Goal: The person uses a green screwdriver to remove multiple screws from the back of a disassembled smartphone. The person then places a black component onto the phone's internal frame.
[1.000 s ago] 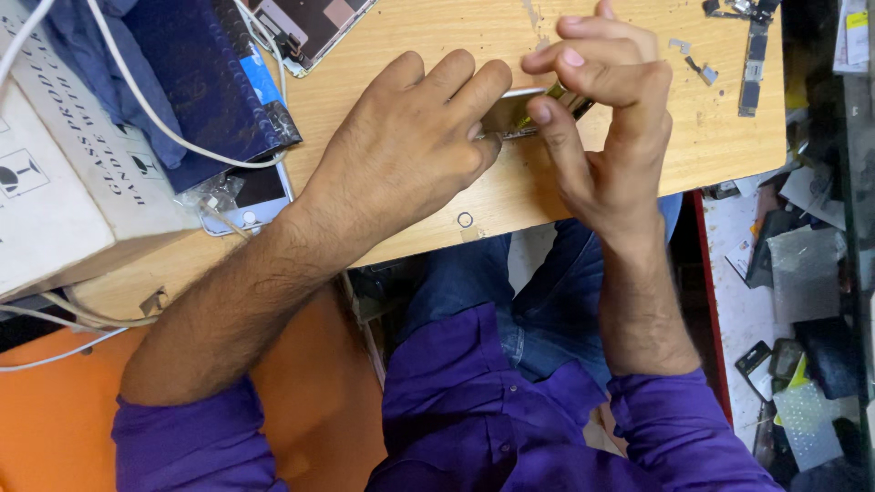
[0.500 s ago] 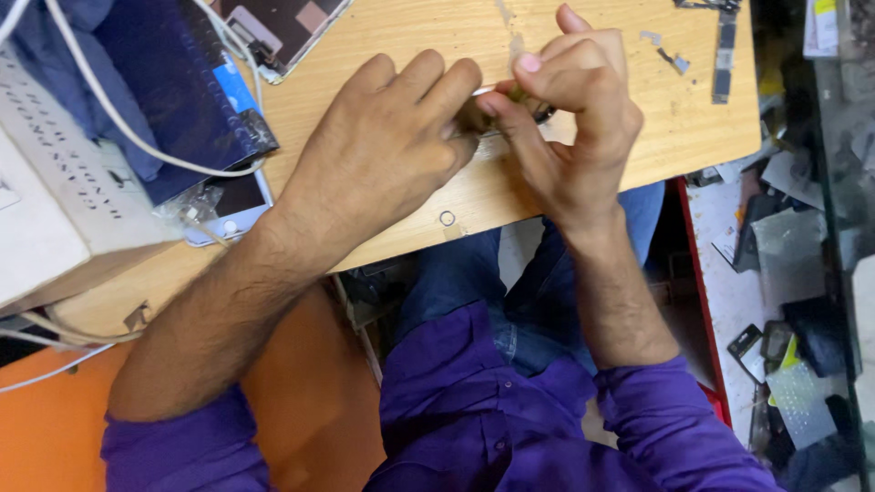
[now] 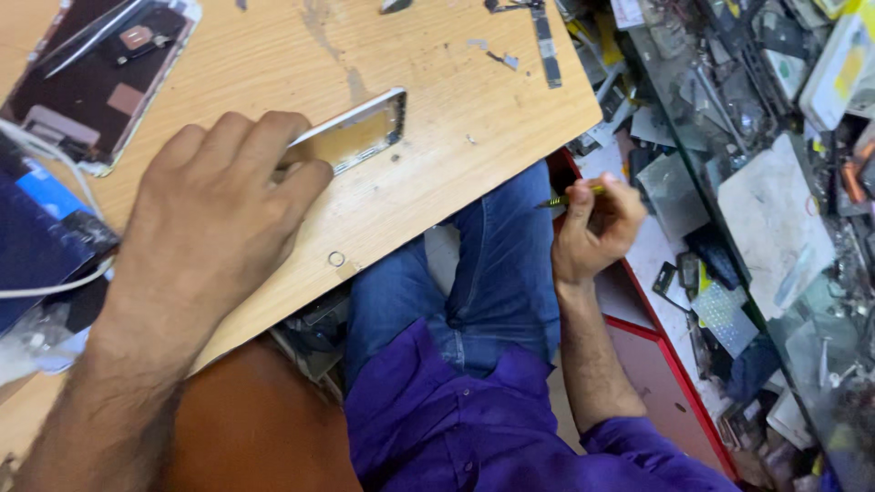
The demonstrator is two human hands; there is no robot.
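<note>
Left hand spread flat, fingertips pressing the silver rectangular phone frame onto the pale wooden board, near its front edge. Right hand off the board's right edge, above the lap, pinching a thin yellow-handled screwdriver; cluttered parts tray just beyond.

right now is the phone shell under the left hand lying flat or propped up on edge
Flat. The phone shell lies open side up on the wooden board, the left hand pressing one end down.
</note>
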